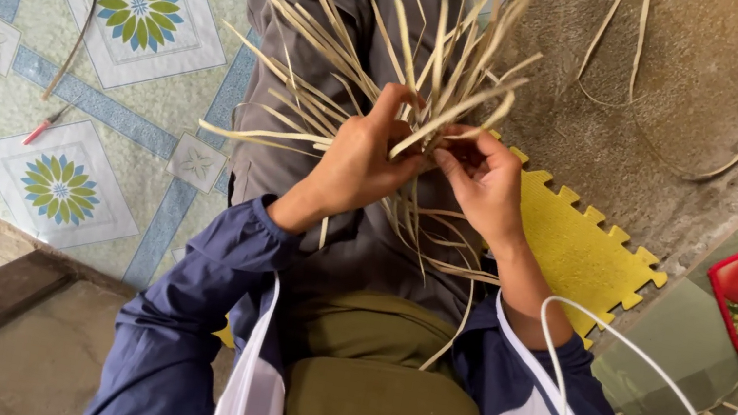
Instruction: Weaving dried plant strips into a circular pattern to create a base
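Presently, material: pale dry straw strips (384, 52), long, flat, fanning far over the lap.
Left hand (358, 161): fingers curled tight on the strips' crossing.
Right hand (484, 181): fingertips pinching strips beside it.
Beneath: yellow foam mat (578, 256), right.
Obscured: the crossing itself, behind fingers.

The bundle of strips (406, 95) is sitting between the left hand (358, 161) and right hand (487, 182), fanning out beyond them. A foam mat (578, 256) is lying right of the right hand; a patterned floor sheet (118, 49) is spreading left of the left hand.
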